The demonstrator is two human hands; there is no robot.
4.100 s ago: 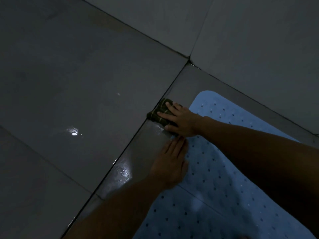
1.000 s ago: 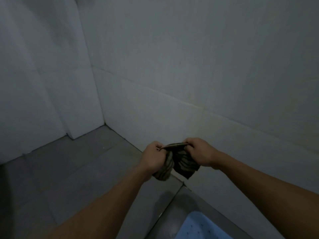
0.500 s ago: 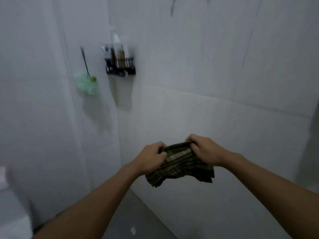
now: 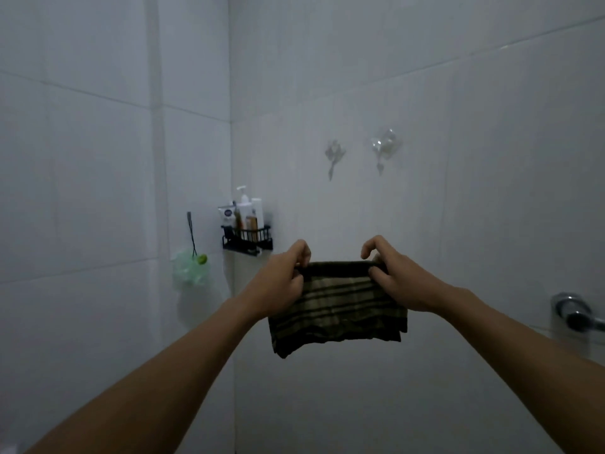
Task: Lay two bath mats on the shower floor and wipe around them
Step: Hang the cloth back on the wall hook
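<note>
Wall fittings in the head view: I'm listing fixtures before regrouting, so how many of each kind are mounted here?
Clear suction hooks: 2
Black wire caddy of bottles: 1
Chrome tap fitting: 1
Dark hook holding the green mesh sponge: 1
Total: 5

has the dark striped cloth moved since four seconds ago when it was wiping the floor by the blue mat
Yes. The dark striped cloth has gone up off the floor; both hands, left hand and right hand, hold it stretched before the white tiled wall, below the two clear wall hooks.
</note>
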